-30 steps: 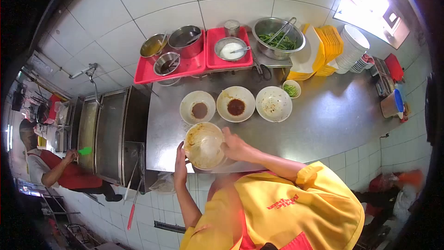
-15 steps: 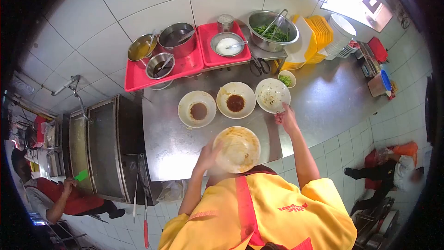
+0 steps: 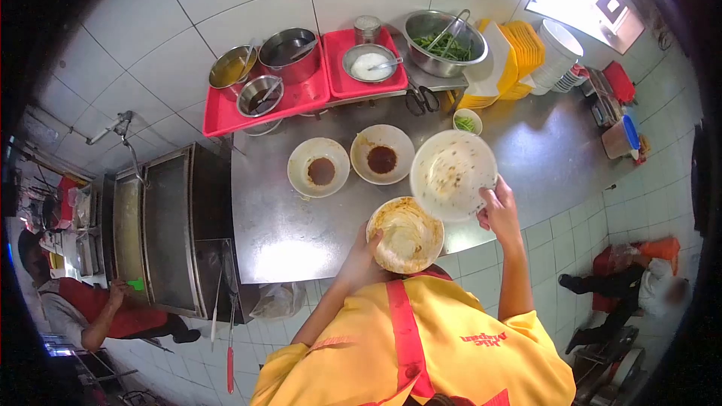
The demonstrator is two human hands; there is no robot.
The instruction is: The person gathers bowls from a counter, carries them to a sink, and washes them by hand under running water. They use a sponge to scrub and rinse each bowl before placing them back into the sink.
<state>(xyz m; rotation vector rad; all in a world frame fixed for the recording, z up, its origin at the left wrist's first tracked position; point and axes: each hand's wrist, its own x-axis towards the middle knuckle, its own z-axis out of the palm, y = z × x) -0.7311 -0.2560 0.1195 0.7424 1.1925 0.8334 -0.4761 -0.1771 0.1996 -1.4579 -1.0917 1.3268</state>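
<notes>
My left hand point(image 3: 366, 249) grips the left rim of a bowl smeared with brown sauce point(image 3: 407, 236), held near the table's front edge. In my right hand point(image 3: 500, 210) is a white bowl with dark bits in it point(image 3: 451, 173), pinched by its right rim and lifted towards me. Its lower edge overlaps the sauce-smeared bowl in this view. Behind them on the steel table stand a bowl with a pool of dark red-brown sauce point(image 3: 381, 159) and, left of it, a bowl with lighter brown sauce point(image 3: 320, 171).
A small cup of chopped greens point(image 3: 467, 122) and scissors point(image 3: 422, 100) lie behind. Red trays point(image 3: 302, 98) carry pots, and a steel bowl of green vegetables point(image 3: 445, 43) stands beside yellow plates point(image 3: 520, 49). One person point(image 3: 105, 308) works at left; another point(image 3: 639, 293) sits at right.
My right hand has lifted the white bowl with dark bits off the table towards me. My left hand and the sauce-smeared bowl have moved right.
</notes>
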